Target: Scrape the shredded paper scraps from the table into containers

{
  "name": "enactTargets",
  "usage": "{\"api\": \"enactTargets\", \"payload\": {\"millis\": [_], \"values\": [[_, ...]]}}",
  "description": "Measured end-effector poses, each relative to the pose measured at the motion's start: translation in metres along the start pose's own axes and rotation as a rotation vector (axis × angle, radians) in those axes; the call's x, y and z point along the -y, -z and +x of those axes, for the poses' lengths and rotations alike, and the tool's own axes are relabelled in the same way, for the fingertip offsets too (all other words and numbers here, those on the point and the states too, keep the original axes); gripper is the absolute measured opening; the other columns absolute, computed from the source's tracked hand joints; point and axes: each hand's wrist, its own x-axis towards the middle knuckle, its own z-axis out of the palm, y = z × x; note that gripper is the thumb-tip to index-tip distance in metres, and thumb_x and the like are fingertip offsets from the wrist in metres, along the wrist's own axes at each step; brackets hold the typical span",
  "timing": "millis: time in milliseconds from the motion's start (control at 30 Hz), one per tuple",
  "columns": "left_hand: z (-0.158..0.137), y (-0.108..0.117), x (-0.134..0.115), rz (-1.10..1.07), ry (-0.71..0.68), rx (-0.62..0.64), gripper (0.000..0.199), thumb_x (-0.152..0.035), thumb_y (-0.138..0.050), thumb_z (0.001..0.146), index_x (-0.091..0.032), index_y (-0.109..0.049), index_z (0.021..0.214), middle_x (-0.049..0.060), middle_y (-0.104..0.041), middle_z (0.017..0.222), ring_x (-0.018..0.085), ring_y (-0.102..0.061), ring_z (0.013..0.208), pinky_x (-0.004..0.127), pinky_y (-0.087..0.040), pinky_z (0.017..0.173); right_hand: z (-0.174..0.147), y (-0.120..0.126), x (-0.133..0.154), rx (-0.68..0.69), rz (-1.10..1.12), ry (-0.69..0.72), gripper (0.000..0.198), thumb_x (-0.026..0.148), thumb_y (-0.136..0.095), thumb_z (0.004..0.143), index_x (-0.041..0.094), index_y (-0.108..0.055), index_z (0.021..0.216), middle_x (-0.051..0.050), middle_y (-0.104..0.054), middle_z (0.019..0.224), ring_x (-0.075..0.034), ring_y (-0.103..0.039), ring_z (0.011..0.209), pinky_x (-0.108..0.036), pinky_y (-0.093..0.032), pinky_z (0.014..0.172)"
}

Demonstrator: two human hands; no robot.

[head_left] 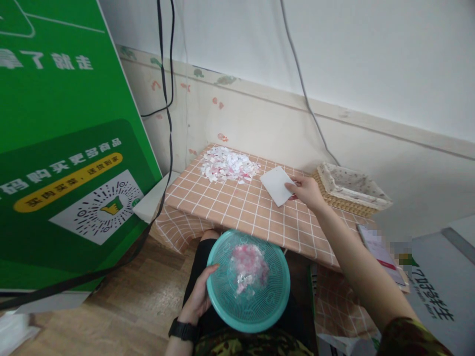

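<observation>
One white card [275,188] is pinched in the fingertips of the right hand [306,190], near the far edge of the bench [222,207]; the left hand [200,291] grips one teal basket [256,319] beside the near edge, its scraps [248,267] perhaps plastic.
</observation>
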Motion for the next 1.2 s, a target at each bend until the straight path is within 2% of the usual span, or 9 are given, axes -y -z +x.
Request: {"api": "enactTargets", "payload": {"millis": [133, 267, 433, 567, 800, 1000, 1200], "values": [[0.0, 0.0, 0.0, 0.007, -0.024, -0.014, 0.018, -0.025, -0.067, 0.078, -0.009, -0.071, 0.086, 0.009, -0.076, 0.074, 0.02, -0.069, 0.064, 0.033, -0.056, 0.069, 0.008, -0.016, 0.02, 0.088, -0.022, 0.038, 0.035, 0.033, -0.061, 0.077, 0.015, -0.071, 0.106, -0.005, -0.071, 0.076, -0.019, -0.068, 0.059, -0.025, -0.055, 0.044], [-0.001, 0.0, 0.001, 0.002, -0.035, -0.006, 0.019, -0.025, -0.066, 0.079, -0.008, -0.071, 0.086, 0.01, -0.075, 0.073, 0.021, -0.069, 0.063, 0.034, -0.056, 0.068, 0.014, -0.023, 0.033, 0.093, -0.146, 0.13, 0.031, 0.031, -0.057, 0.08, 0.016, -0.072, 0.103, -0.003, -0.07, 0.07, -0.017, -0.065, 0.054, -0.026, -0.053, 0.05], [0.0, 0.001, 0.0, -0.002, -0.017, 0.008, 0.021, -0.026, -0.065, 0.08, -0.008, -0.07, 0.089, 0.011, -0.076, 0.076, 0.023, -0.07, 0.065, 0.036, -0.056, 0.072, 0.019, -0.017, 0.047, 0.032, -0.423, 0.345, 0.033, 0.028, -0.054, 0.083, 0.021, -0.072, 0.109, -0.003, -0.074, 0.086, -0.021, -0.069, 0.076, -0.029, -0.051, 0.068], [0.001, 0.002, 0.0, -0.003, -0.01, 0.002, 0.023, -0.026, -0.065, 0.079, -0.008, -0.07, 0.093, 0.013, -0.077, 0.083, 0.025, -0.071, 0.073, 0.038, -0.056, 0.078, 0.028, -0.012, 0.052, -0.01, -0.589, 0.374, 0.033, 0.028, -0.052, 0.084, 0.023, -0.072, 0.11, -0.006, -0.074, 0.096, -0.024, -0.069, 0.087, -0.03, -0.049, 0.074], [-0.002, 0.0, -0.001, 0.002, 0.007, 0.019, 0.027, -0.028, -0.065, 0.079, -0.007, -0.069, 0.096, 0.015, -0.077, 0.087, 0.026, -0.072, 0.075, 0.039, -0.055, 0.078, 0.026, -0.016, 0.045, 0.036, -0.576, 0.365, 0.031, 0.025, -0.055, 0.083, 0.024, -0.072, 0.109, -0.005, -0.075, 0.093, -0.024, -0.069, 0.086, -0.029, -0.049, 0.074], [-0.002, 0.0, -0.001, 0.001, -0.002, -0.005, 0.021, -0.026, -0.065, 0.08, -0.008, -0.07, 0.088, 0.011, -0.076, 0.074, 0.022, -0.069, 0.064, 0.035, -0.056, 0.071, 0.021, -0.022, 0.037, -0.016, -0.578, 0.32, 0.032, 0.027, -0.055, 0.084, 0.025, -0.071, 0.112, -0.005, -0.074, 0.097, -0.024, -0.069, 0.087, -0.03, -0.05, 0.074], [0.002, 0.003, 0.001, 0.0, -0.003, -0.004, 0.02, -0.026, -0.065, 0.08, -0.008, -0.07, 0.088, 0.01, -0.076, 0.074, 0.021, -0.069, 0.064, 0.035, -0.056, 0.072, 0.015, -0.022, 0.039, 0.048, -0.522, 0.387, 0.03, 0.027, -0.054, 0.086, 0.024, -0.072, 0.11, -0.003, -0.075, 0.096, -0.022, -0.07, 0.087, -0.028, -0.049, 0.073]]}}
